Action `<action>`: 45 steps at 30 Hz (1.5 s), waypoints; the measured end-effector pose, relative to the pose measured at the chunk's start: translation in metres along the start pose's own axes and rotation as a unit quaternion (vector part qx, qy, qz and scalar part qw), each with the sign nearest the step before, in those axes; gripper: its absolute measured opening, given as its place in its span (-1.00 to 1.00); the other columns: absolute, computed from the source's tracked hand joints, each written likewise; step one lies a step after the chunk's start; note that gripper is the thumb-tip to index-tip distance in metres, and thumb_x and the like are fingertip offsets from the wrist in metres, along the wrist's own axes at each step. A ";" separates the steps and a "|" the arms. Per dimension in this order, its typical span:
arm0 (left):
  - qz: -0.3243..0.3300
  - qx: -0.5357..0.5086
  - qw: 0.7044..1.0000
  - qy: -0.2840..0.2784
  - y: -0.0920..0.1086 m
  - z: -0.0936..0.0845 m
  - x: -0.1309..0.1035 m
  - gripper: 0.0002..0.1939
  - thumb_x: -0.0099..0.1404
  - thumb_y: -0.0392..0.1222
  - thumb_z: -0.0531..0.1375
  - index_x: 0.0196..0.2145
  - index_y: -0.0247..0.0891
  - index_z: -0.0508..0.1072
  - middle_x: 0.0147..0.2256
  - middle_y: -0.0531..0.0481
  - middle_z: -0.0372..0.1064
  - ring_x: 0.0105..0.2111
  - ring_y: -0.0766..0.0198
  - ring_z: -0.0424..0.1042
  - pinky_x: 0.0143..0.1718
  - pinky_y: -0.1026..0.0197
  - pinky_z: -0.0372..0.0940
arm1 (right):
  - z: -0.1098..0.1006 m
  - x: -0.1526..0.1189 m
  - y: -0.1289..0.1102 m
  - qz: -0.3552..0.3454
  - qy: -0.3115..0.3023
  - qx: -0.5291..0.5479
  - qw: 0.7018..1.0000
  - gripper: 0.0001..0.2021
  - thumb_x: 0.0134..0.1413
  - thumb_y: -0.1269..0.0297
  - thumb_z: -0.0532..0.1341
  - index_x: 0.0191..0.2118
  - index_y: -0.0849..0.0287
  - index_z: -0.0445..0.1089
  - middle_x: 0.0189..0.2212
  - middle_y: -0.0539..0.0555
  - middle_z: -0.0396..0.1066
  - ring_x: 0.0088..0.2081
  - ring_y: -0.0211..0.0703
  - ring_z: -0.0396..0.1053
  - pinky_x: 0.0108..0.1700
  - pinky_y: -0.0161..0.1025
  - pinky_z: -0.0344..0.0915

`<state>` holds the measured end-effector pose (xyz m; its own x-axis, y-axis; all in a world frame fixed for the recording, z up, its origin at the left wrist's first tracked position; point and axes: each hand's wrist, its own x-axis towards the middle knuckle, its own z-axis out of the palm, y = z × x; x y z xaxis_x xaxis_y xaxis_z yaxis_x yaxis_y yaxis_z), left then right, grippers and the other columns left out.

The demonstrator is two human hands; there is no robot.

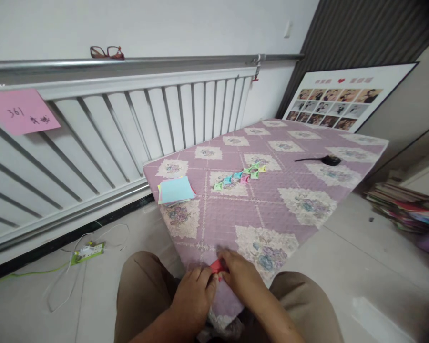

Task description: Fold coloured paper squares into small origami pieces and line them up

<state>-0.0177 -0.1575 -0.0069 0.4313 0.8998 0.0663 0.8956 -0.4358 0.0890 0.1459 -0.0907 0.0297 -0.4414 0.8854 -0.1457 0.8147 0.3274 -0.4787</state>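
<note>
Both hands meet at the near corner of the cloth-covered table. My left hand (196,293) is closed on the left part of a small folded red paper (217,267). From the right, my right hand (238,271) pinches the same paper between thumb and fingers. The fingers cover much of the paper, so its full shape is hidden. Farther up the table lie several small folded paper pieces, among them a green one (219,186), a blue one (227,180) and a pink one (244,179). A stack of coloured paper sheets (177,189), light blue on top, rests at the table's left edge.
The table (229,214) has a purple floral cloth. A black object with a thin handle (331,160) lies on its right side. Beyond the left edge are a white radiator (146,116) and a power strip (89,252) with cables on the floor. A photo board (329,102) leans behind.
</note>
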 end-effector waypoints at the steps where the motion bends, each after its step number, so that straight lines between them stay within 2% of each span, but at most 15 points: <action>1: -0.018 -0.027 0.999 -0.012 -0.001 -0.003 0.003 -0.69 0.39 -0.29 -0.06 0.00 -0.17 0.36 -0.05 -0.09 0.36 -0.16 0.13 0.32 -0.17 0.08 0.26 | -0.001 0.001 -0.001 0.004 -0.009 -0.001 1.000 -0.66 -0.12 0.47 0.13 -0.13 0.16 0.34 -0.20 0.12 0.41 -0.14 -0.06 0.35 -0.13 -0.23 0.18; 6: -0.102 -0.193 0.974 -0.065 -0.012 -0.025 0.025 -0.81 0.30 -0.28 0.05 -0.16 -0.18 0.40 -0.18 -0.02 0.37 -0.20 0.22 0.34 -0.17 0.21 0.22 | -0.005 0.004 -0.003 0.009 -0.028 0.006 1.000 -0.57 -0.13 0.46 0.13 -0.03 0.17 0.29 -0.17 0.13 0.41 -0.14 -0.07 0.34 -0.15 -0.25 0.15; 10: -0.147 -0.187 0.967 -0.090 -0.017 -0.034 0.041 -0.85 0.22 -0.19 0.14 -0.23 -0.21 0.39 -0.18 -0.04 0.34 -0.19 0.18 0.33 -0.20 0.20 0.19 | -0.006 0.004 -0.005 0.019 -0.026 0.012 0.999 -0.59 -0.15 0.47 0.13 -0.07 0.17 0.30 -0.16 0.14 0.42 -0.13 -0.07 0.35 -0.17 -0.26 0.14; 19: -0.146 -0.187 0.967 -0.095 -0.017 -0.034 0.051 -0.87 0.15 -0.20 0.16 -0.30 -0.21 0.36 -0.22 -0.03 0.34 -0.20 0.17 0.32 -0.23 0.19 0.13 | -0.002 -0.001 0.001 0.004 0.004 0.034 0.999 -0.57 -0.18 0.48 0.14 -0.06 0.19 0.29 -0.16 0.13 0.40 -0.13 -0.09 0.32 -0.14 -0.27 0.14; 29: -0.143 -0.203 0.964 -0.096 -0.015 -0.031 0.047 -0.86 0.14 -0.28 0.14 -0.28 -0.21 0.33 -0.23 0.03 0.36 -0.21 0.23 0.31 -0.22 0.24 0.12 | 0.001 -0.003 0.003 0.001 0.020 0.033 0.999 -0.80 -0.16 0.46 0.15 -0.31 0.12 0.29 -0.30 0.03 0.39 -0.25 -0.17 0.30 -0.26 -0.31 0.08; 34: -0.149 -0.194 0.964 -0.101 -0.016 -0.032 0.047 -0.75 0.15 -0.22 0.14 -0.16 -0.22 0.32 -0.19 -0.04 0.38 -0.17 0.18 0.32 -0.20 0.21 0.13 | 0.002 -0.002 0.004 0.002 0.026 0.032 0.999 -0.78 -0.17 0.45 0.16 -0.29 0.12 0.29 -0.29 0.03 0.39 -0.25 -0.16 0.30 -0.25 -0.31 0.08; 40: -0.141 -0.178 0.967 -0.116 -0.018 -0.038 0.052 -0.88 0.17 -0.15 0.14 -0.33 -0.21 0.36 -0.29 -0.06 0.40 -0.26 0.14 0.35 -0.29 0.20 0.12 | 0.005 -0.003 0.006 -0.001 0.030 0.034 0.999 -0.71 -0.16 0.44 0.16 -0.20 0.13 0.31 -0.23 0.06 0.40 -0.19 -0.14 0.31 -0.21 -0.30 0.09; 45: -0.143 -0.184 0.967 -0.105 -0.016 -0.038 0.052 -0.88 0.15 -0.20 0.15 -0.31 -0.22 0.35 -0.28 -0.02 0.38 -0.26 0.21 0.33 -0.28 0.23 0.11 | 0.006 -0.004 0.007 -0.001 0.037 0.040 0.999 -0.61 -0.17 0.45 0.16 -0.10 0.15 0.30 -0.17 0.10 0.40 -0.12 -0.12 0.31 -0.14 -0.30 0.10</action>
<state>-0.0141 -0.1046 0.0333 0.2193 0.9521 -0.2130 0.8986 -0.1120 0.4243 0.1507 -0.0936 0.0215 -0.4117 0.9077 -0.0807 0.7797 0.3050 -0.5469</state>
